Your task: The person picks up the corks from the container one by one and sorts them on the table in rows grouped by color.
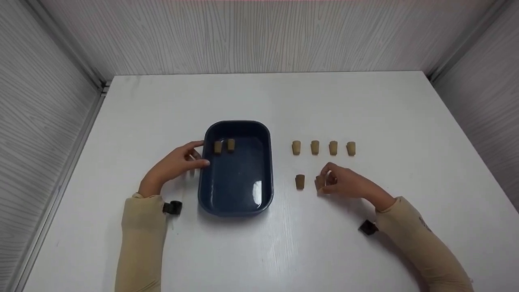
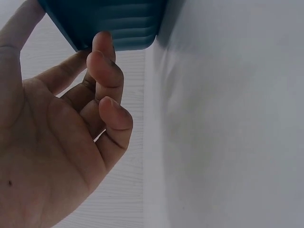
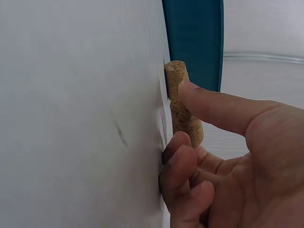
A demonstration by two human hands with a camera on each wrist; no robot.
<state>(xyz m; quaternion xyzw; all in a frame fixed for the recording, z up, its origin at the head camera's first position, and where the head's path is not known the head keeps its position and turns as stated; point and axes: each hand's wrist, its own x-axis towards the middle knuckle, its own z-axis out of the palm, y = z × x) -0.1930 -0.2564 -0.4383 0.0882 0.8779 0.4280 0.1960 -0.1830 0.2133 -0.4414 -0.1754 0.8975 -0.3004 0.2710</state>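
Note:
My left hand (image 1: 174, 164) is at the left wall of a deep blue tray (image 1: 235, 182), thumb at the rim and index finger against the side. In the left wrist view its other fingers curl loosely below the tray. Two corks (image 1: 230, 145) stand inside, near the tray's far left corner. To the right of the tray, my right hand (image 1: 344, 182) pinches a tapered cork (image 3: 183, 118) between thumb and fingers, close over the table. Another cork (image 1: 300, 181) stands just left of it; in the right wrist view the two overlap.
Behind the right hand, several lighter corks (image 1: 315, 147) form a row on the white table (image 1: 259, 251). Grey wood-grain panels (image 1: 259, 36) enclose the table at the back and sides. A small black wrist camera (image 1: 368, 227) juts from the right sleeve, another (image 1: 173, 207) from the left.

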